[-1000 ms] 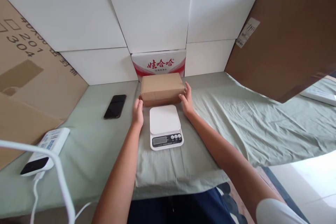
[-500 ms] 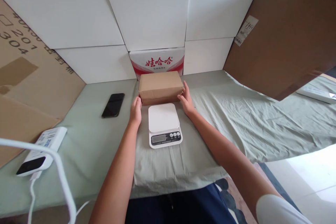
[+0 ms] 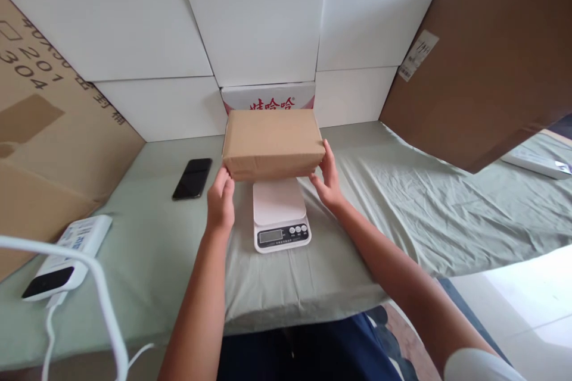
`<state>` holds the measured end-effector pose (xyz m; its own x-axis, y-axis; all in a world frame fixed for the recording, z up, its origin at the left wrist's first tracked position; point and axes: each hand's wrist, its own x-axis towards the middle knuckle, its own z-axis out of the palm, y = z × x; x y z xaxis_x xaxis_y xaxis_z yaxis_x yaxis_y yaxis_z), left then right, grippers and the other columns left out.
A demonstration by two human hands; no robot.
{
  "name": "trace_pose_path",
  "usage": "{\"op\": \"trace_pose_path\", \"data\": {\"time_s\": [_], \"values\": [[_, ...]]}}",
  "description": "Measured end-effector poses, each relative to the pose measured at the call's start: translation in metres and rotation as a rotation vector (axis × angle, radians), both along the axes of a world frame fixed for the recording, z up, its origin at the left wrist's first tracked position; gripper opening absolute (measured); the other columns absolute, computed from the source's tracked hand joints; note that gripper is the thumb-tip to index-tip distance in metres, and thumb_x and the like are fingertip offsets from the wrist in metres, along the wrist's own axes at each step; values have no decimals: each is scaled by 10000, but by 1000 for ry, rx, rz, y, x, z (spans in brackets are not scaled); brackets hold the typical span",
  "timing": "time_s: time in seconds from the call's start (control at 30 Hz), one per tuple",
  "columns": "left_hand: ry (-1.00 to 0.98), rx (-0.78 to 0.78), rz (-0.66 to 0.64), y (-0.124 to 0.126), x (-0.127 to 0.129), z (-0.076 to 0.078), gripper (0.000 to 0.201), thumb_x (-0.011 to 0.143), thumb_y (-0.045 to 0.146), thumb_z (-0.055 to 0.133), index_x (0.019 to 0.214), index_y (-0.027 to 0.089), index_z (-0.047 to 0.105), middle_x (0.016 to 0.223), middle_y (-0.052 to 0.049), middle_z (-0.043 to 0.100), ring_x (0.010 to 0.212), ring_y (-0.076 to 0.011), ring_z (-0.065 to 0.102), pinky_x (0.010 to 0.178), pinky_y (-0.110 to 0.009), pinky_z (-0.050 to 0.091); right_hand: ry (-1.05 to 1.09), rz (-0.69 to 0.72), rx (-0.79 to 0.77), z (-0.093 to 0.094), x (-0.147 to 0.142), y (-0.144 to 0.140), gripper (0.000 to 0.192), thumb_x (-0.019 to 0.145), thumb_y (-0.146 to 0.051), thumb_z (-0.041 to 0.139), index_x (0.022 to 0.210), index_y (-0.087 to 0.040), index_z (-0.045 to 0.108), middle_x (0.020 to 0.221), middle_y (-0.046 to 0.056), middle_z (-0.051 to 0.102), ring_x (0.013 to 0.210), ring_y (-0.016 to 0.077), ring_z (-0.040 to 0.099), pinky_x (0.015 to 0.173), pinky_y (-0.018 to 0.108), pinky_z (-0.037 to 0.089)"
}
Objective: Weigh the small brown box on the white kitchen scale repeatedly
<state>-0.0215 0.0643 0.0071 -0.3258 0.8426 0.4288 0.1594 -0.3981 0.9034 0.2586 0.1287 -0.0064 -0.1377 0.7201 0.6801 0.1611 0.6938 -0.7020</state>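
The brown cardboard box (image 3: 273,141), which half a second ago sat on the green cloth (image 3: 402,214) behind the white kitchen scale (image 3: 280,214), is now lifted and hangs just above that scale's platform, clasped at its ends between the left hand (image 3: 220,201) and right hand (image 3: 329,181), fingers closed against it.

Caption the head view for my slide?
Both hands, left hand and right hand, hold a brown parcel above a white scale.
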Motion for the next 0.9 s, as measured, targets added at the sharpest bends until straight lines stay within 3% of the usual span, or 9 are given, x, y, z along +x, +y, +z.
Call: {"op": "trace_pose_path", "data": {"time_s": [0.17, 0.27, 0.57, 0.9], "values": [[-136, -24, -13, -78, 12, -26, 826, 911, 710, 587, 1505, 136, 587, 1527, -212, 604, 1536, -391, 435, 1258, -528, 367, -63, 2, 19, -15, 17, -64, 814, 977, -581, 583, 1675, -416, 197, 1666, 76, 391, 1514, 348, 446, 1198, 551, 486], [-177, -49, -14, -100, 18, -39, 882, 880, 735, 611, 1521, 130, 574, 1525, -227, 602, 1548, -414, 399, 1266, -570, 340, -84, -13, -14, -21, 24, -83, 812, 973, -575, 587, 1672, -414, 206, 1633, 80, 411, 1476, 344, 474, 1171, 561, 503], [-180, -82, -28, -101, 19, -39, 878, 890, 733, 597, 1532, 135, 564, 1531, -228, 596, 1550, -407, 395, 1267, -576, 333, -100, -27, -58, -16, 24, -84, 799, 982, -572, 583, 1663, -434, 188, 1648, 81, 382, 1496, 348, 454, 1152, 550, 519], [-181, -85, -22, -101, 20, -38, 882, 871, 760, 598, 1494, 135, 604, 1523, -231, 602, 1486, -406, 501, 1273, -572, 319, -80, -19, -72, -21, 24, -81, 814, 972, -557, 604, 1660, -408, 194, 1669, 91, 353, 1518, 352, 427, 1162, 552, 510]]}}
